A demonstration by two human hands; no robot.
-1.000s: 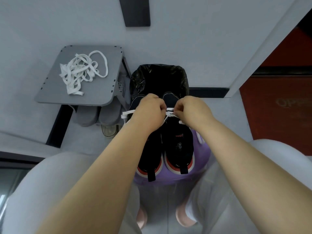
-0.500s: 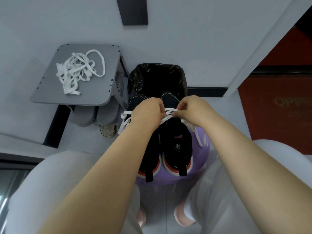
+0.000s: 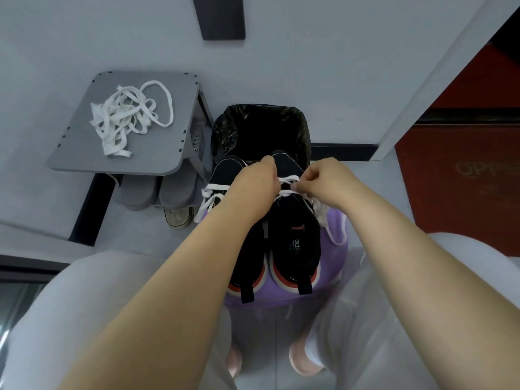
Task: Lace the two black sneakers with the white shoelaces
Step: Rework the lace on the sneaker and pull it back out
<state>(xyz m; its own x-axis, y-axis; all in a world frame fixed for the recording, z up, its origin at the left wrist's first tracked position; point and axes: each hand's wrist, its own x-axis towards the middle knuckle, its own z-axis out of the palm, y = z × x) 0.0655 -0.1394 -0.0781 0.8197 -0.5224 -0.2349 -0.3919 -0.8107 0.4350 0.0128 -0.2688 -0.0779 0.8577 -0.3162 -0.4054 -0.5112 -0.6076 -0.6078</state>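
Purple surface [image 3: 334,226] between our knees, and our right hand [image 3: 327,184] pinches the white shoelace [image 3: 289,180], our left hand [image 3: 253,184] curled onto it too. Both black sneakers [image 3: 295,246] lie lengthwise, side by side, toes away from us. Black bin [image 3: 261,128] just beyond the toes; spare laces [image 3: 126,119] well left on the grey table [image 3: 157,156].

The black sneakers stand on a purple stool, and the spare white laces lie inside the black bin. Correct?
No. The head view shows the spare white laces on the grey side table, not inside the black bin; the black sneakers do stand on the purple stool.
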